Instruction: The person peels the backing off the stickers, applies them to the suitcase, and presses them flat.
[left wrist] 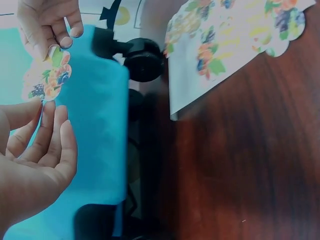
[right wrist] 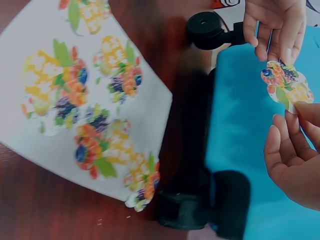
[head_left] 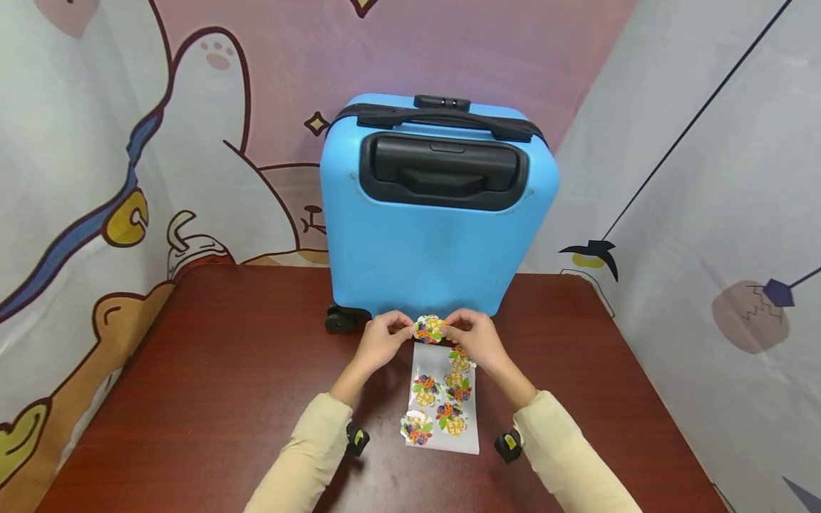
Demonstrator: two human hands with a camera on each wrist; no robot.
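Both hands pinch a fruit-patterned sticker [head_left: 428, 329] by its opposite edges, in front of the lower face of a blue suitcase [head_left: 430, 249]. The left hand [head_left: 383, 340] has thumb and fingertips on its left edge, and the right hand [head_left: 477, 342] pinches its right edge. In the right wrist view the sticker [right wrist: 286, 84] shows printed berries, leaves and yellow waffle shapes, with a scalloped outline. Just below the hands, a white sticker sheet [head_left: 442, 431] lies on the table and bears several more stickers of the same print.
The suitcase stands upright at the back of the brown table [head_left: 244, 399], its black handle recess [head_left: 442, 171] facing forward. A black wheel [head_left: 343, 319] shows at its lower left. Behind it hangs a cartoon-printed cloth [head_left: 276, 78].
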